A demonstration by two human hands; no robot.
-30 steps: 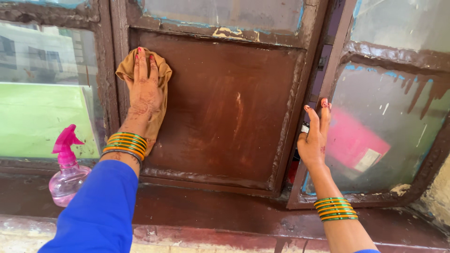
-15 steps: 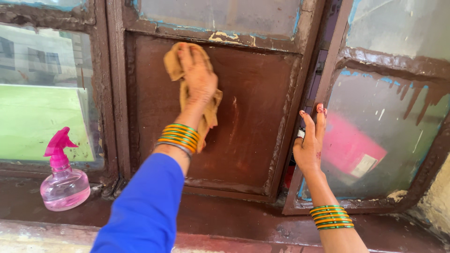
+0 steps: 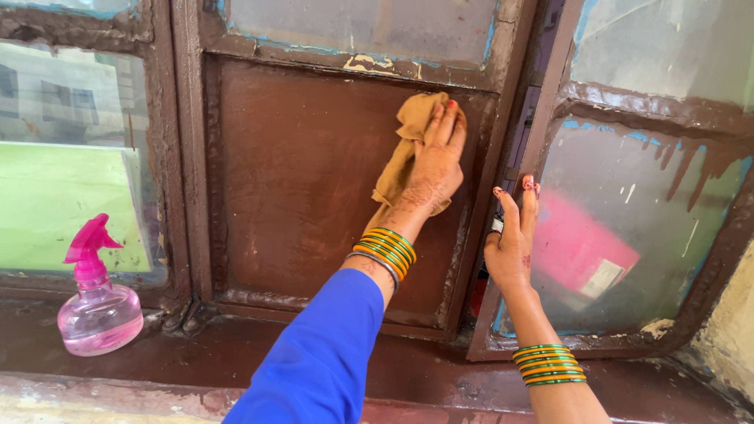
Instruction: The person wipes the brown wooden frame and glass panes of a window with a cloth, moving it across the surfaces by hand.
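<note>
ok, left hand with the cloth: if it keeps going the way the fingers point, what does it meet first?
The left hand points up and right across the brown panel, pressing the tan cloth. First in line looks to be the panel's raised frame at its upper right corner, though depth is unclear.

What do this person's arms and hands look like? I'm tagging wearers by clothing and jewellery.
The left hand has red-painted nails and a brownish henna pattern on its back; its wrist wears a stack of orange and green bangles above a bright blue sleeve. The right hand also has red nails, a small henna mark and a ring, with matching bangles on that wrist.
</note>
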